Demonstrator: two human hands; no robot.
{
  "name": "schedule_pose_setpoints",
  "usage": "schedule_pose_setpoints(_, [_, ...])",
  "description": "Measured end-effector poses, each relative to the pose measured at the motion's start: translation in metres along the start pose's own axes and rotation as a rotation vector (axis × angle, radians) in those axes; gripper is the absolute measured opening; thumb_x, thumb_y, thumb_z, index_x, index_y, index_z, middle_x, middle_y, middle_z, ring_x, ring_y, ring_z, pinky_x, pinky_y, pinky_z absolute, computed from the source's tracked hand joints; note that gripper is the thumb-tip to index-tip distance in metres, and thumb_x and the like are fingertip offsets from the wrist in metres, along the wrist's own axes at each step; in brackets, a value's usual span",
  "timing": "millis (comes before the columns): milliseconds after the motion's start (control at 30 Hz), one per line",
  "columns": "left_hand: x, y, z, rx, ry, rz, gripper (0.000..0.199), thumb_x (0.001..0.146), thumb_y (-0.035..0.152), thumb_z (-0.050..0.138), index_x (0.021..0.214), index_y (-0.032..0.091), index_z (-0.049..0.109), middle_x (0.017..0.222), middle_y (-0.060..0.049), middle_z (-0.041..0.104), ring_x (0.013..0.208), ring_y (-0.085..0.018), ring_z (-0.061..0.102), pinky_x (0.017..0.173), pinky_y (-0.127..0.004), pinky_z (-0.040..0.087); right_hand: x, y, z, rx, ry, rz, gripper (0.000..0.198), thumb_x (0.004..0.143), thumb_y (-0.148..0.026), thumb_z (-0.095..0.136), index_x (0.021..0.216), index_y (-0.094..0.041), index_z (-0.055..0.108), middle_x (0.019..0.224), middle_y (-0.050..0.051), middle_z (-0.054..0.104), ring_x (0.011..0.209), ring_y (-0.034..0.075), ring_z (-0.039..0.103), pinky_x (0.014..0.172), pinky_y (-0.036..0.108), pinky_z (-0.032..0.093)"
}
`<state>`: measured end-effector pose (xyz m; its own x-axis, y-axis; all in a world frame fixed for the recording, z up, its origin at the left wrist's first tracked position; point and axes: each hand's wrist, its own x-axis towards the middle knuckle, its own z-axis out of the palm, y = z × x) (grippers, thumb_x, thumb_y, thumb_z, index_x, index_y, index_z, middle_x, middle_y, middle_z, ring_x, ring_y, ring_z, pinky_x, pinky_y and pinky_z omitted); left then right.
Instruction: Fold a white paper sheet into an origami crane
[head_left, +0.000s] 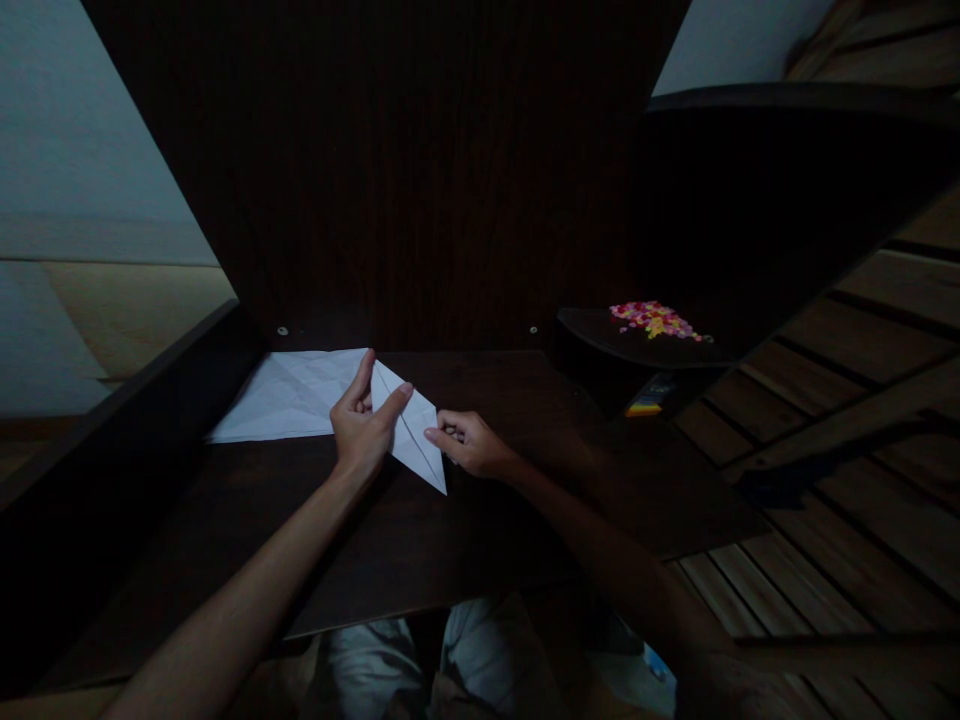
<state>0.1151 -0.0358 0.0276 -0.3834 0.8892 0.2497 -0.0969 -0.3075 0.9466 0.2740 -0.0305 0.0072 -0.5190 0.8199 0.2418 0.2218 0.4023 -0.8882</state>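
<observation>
A folded sheet of white paper, shaped like a long kite with a crease line down its middle, is held above the dark desk. My left hand grips its left side, thumb lying across the front face and fingers behind. At the right edge, my right hand pinches the paper between thumb and curled fingers. The sharp lower tip points down toward me. Behind my left hand lies a larger creased white sheet, flat on the desk and partly covered by that hand.
The dark wooden desk has a tall back panel and a raised left side board. A curved shelf at right bears a heap of small pink and yellow pieces. Wooden slats lie beyond the desk's right edge.
</observation>
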Motion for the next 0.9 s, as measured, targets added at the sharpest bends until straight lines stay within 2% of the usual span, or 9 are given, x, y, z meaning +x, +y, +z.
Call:
schedule_pose_setpoints(200, [-0.003,0.007,0.002,-0.024,0.012,-0.037,0.09,0.064,0.026,0.077,0.143,0.021,0.033,0.058,0.006,0.06,0.04,-0.005,0.045,0.041,-0.015,0.042,0.001,0.002,0.002,0.01,0.001,0.007,0.031,0.084,-0.042,0.051,0.066,-0.018,0.043,0.054,-0.006,0.037,0.049,0.008,0.036,0.047,0.02,0.026])
schedule_pose_setpoints(333, [0.0,0.007,0.001,-0.051,-0.002,-0.082,0.096,0.063,0.028,0.078,0.145,0.017,0.028,0.052,0.008,0.057,0.038,-0.006,0.048,0.041,-0.016,0.043,0.001,0.002,0.002,-0.01,-0.005,0.002,0.032,0.085,-0.042,0.05,0.065,-0.019,0.042,0.054,-0.006,0.036,0.049,0.008,0.035,0.047,0.02,0.025])
schedule_pose_setpoints(533, [0.006,0.005,-0.001,-0.154,-0.038,-0.137,0.101,0.06,0.026,0.08,0.144,0.017,0.026,0.07,0.0,0.069,0.056,-0.014,0.064,0.055,-0.023,0.054,0.0,0.001,-0.002,-0.077,0.014,-0.053,0.03,0.087,-0.039,0.047,0.066,-0.019,0.041,0.057,-0.005,0.037,0.052,0.009,0.036,0.049,0.021,0.028])
schedule_pose_setpoints(733, [0.01,0.006,-0.003,-0.145,0.029,-0.076,0.084,0.06,0.025,0.08,0.134,0.02,0.04,0.072,-0.001,0.067,0.06,-0.015,0.066,0.058,-0.024,0.054,-0.001,-0.002,-0.005,-0.031,0.005,-0.024,0.025,0.088,-0.039,0.046,0.074,-0.019,0.047,0.057,-0.005,0.043,0.052,0.009,0.042,0.05,0.02,0.033])
schedule_pose_setpoints(900, [0.011,0.006,-0.003,-0.178,0.027,-0.087,0.083,0.061,0.026,0.08,0.133,0.021,0.039,0.077,-0.003,0.069,0.068,-0.018,0.068,0.062,-0.026,0.055,0.0,0.001,-0.006,-0.011,0.074,-0.028,0.026,0.086,-0.041,0.05,0.074,-0.018,0.048,0.06,-0.004,0.045,0.053,0.009,0.046,0.049,0.02,0.035])
